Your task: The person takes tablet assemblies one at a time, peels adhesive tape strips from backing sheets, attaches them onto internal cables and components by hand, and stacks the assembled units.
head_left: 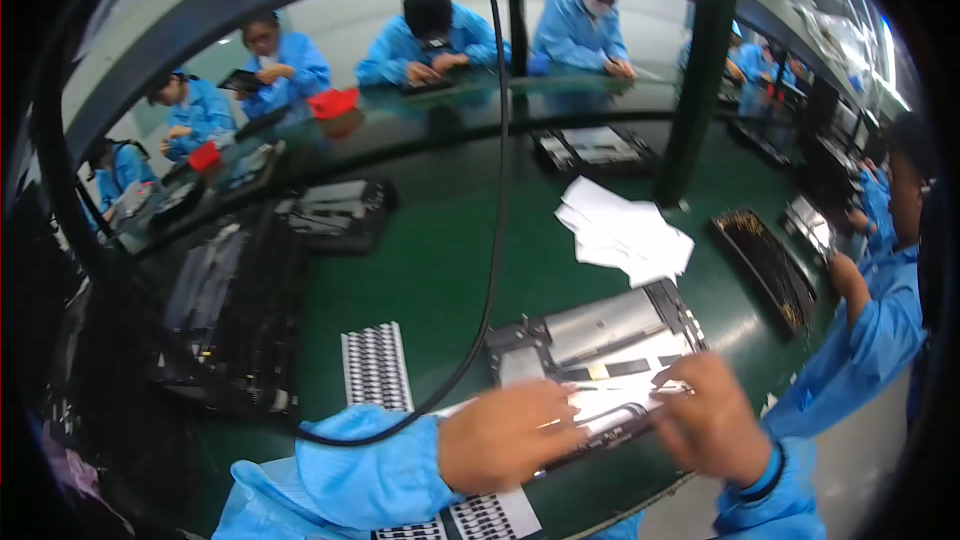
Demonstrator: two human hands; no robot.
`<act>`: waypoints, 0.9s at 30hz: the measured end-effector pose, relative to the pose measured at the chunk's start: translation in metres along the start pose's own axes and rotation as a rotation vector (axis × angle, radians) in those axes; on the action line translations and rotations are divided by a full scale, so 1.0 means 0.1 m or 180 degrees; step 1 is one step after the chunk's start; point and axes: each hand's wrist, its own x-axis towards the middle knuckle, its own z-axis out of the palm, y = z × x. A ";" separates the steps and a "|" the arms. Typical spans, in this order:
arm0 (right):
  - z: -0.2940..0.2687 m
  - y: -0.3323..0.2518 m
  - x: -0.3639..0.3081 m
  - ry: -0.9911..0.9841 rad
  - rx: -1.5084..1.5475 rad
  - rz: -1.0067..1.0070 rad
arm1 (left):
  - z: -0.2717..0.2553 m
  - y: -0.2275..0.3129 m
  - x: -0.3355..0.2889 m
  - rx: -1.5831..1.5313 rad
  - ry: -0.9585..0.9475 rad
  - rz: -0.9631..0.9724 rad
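Left of the black-and-silver device [607, 325], which lies on the green table [420, 270], is a sticker sheet [376, 368]. The left hand [510, 435] is over the device's near-left part; the right hand [712, 420] bends at its right end. Both blur; I cannot tell whether either grips. White papers [628, 230] lie beyond the device, a long black box [765, 270] to its right.

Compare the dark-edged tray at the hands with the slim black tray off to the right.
The near tray is broader; the slim tray is long and narrow. The near tray shows flat silvery pieces; the slim tray looks dark inside with gold-coloured specks. The left hand and right hand work at the near tray, not the slim tray. Both lie on the green table.
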 end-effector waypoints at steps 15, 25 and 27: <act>3.06 0.19 3.66 -0.0701 0.1570 0.2383 | -0.73 -2.15 -1.13 0.1519 0.3420 -0.4557; 3.06 -0.05 3.88 0.0395 0.5362 0.2904 | -0.81 -2.08 -1.25 -0.0119 0.4711 -0.3126; 2.86 0.11 3.87 0.0572 0.5598 0.2663 | -0.75 -2.08 -1.20 -0.0506 0.4822 -0.2665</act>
